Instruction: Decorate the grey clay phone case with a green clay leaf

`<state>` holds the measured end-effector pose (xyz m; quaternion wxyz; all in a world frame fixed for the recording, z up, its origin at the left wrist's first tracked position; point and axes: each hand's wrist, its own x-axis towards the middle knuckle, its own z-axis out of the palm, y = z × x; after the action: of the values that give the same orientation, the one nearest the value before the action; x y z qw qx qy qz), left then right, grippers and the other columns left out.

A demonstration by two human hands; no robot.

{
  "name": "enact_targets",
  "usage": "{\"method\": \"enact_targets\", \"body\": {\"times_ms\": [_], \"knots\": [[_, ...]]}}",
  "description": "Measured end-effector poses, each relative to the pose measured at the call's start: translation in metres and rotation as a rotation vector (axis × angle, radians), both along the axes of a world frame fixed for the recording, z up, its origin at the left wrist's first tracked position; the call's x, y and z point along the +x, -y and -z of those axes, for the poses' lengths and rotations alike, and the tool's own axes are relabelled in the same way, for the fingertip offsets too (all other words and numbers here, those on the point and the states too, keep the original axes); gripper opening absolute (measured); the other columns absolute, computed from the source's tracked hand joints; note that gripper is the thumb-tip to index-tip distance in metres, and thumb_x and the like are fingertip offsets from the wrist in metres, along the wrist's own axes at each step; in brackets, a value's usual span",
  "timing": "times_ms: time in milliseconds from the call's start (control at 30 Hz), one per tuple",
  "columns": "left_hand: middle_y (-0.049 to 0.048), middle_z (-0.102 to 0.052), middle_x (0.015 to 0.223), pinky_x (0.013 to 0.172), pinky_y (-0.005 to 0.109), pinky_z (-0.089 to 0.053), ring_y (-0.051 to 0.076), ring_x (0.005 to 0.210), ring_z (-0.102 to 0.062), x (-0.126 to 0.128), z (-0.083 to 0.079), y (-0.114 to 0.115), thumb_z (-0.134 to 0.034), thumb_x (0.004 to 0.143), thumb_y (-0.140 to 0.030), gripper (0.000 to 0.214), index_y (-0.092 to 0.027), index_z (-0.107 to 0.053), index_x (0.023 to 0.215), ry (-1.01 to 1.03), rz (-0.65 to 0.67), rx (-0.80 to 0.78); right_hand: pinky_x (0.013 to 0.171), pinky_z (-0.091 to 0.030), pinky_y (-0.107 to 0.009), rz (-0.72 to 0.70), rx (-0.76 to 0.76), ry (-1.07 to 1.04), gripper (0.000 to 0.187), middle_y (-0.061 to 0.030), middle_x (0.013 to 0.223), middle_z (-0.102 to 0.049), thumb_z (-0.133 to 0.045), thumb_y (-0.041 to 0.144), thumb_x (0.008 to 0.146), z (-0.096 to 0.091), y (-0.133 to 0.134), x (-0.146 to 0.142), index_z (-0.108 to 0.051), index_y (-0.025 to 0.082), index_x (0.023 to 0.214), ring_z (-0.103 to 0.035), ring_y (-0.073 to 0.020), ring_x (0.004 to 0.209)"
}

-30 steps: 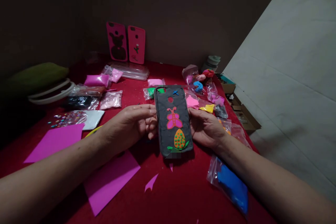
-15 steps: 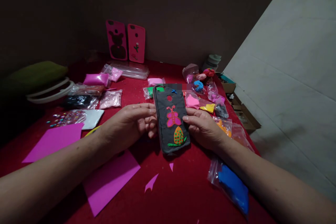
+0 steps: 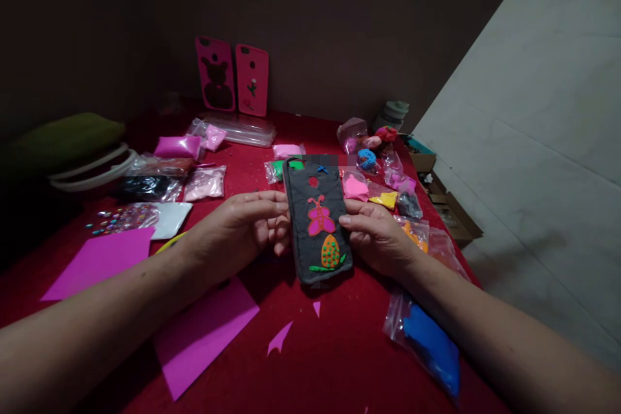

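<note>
A dark grey phone case [image 3: 303, 226] is held up over the red table, its decorated back facing me. On it are a pink butterfly [image 3: 321, 220] with orange outlines, an orange oval with green dots [image 3: 330, 251], a green strip beneath that, and a small blue shape near the top. My left hand [image 3: 255, 220] grips the case's left edge, thumb along the side and fingers curled behind. My right hand [image 3: 371, 229] pinches the right edge between thumb and fingers. Parts of the fingers are hidden behind the case.
Pink sheets [image 3: 206, 343] and small pink scraps [image 3: 280, 338] lie on the red cloth [image 3: 334, 362]. Bags of coloured clay, one blue [image 3: 431, 349], sit at the right. Two pink phone cases [image 3: 251, 81] lean against the back wall. Loose beads [image 3: 121, 217] are at the left.
</note>
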<state>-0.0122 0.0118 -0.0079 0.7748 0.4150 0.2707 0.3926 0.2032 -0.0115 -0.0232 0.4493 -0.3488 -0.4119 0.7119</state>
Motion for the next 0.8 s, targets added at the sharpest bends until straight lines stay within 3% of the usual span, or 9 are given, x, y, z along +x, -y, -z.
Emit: {"method": "enact_targets", "body": {"times_ms": [133,333,467,600,800], "knots": [[0.0064,-0.063,0.072,0.044,0.022,-0.050,0.012,0.054,-0.053,-0.0014,0.0007,0.0003,-0.078,0.070,-0.022,0.021,-0.007,-0.077,0.086,-0.008,-0.007,0.004,0.085,-0.055,-0.035,-0.020,-0.007,-0.016,0.031,-0.0076,0.095,-0.080,-0.081,0.027,0.071,0.0003,0.0003,0.0011,-0.078,0.017,0.100,-0.073,-0.0180,0.079],[0.0020,-0.053,0.063,0.047,0.022,-0.049,0.011,0.053,-0.050,-0.0024,0.0011,-0.0003,-0.071,0.080,-0.024,0.015,-0.010,-0.070,0.075,-0.021,0.017,-0.011,0.089,-0.055,-0.036,0.006,-0.022,-0.042,0.036,-0.0089,0.103,-0.079,-0.079,0.024,0.071,0.0000,0.0012,0.0026,-0.077,0.016,0.106,-0.073,-0.0199,0.088],[0.0038,-0.054,0.067,0.047,0.022,-0.048,0.011,0.055,-0.047,-0.0027,0.0035,-0.0016,-0.067,0.082,-0.027,0.019,-0.009,-0.073,0.085,-0.013,0.054,-0.018,0.087,-0.056,-0.036,0.014,-0.031,-0.028,0.034,-0.0094,0.103,-0.080,-0.076,0.033,0.077,0.0010,0.0017,0.0030,-0.077,0.017,0.106,-0.073,-0.0205,0.087],[0.0026,-0.053,0.065,0.045,0.021,-0.047,0.011,0.055,-0.046,-0.0028,0.0032,-0.0009,-0.070,0.080,-0.028,0.020,-0.008,-0.073,0.084,-0.001,0.087,-0.016,0.086,-0.056,-0.035,0.000,-0.041,-0.008,0.033,-0.0081,0.094,-0.080,-0.081,0.031,0.068,-0.0020,0.0032,0.0005,-0.078,0.016,0.098,-0.073,-0.0201,0.081],[0.0041,-0.057,0.066,0.046,0.021,-0.049,0.011,0.055,-0.050,-0.0018,0.0014,-0.0002,-0.072,0.079,-0.026,0.018,-0.008,-0.071,0.080,-0.029,0.087,-0.019,0.096,-0.054,-0.041,0.002,-0.048,-0.008,0.034,-0.0081,0.100,-0.080,-0.080,0.027,0.066,-0.0065,0.0052,-0.0037,-0.078,0.018,0.098,-0.075,-0.0241,0.090]]}}
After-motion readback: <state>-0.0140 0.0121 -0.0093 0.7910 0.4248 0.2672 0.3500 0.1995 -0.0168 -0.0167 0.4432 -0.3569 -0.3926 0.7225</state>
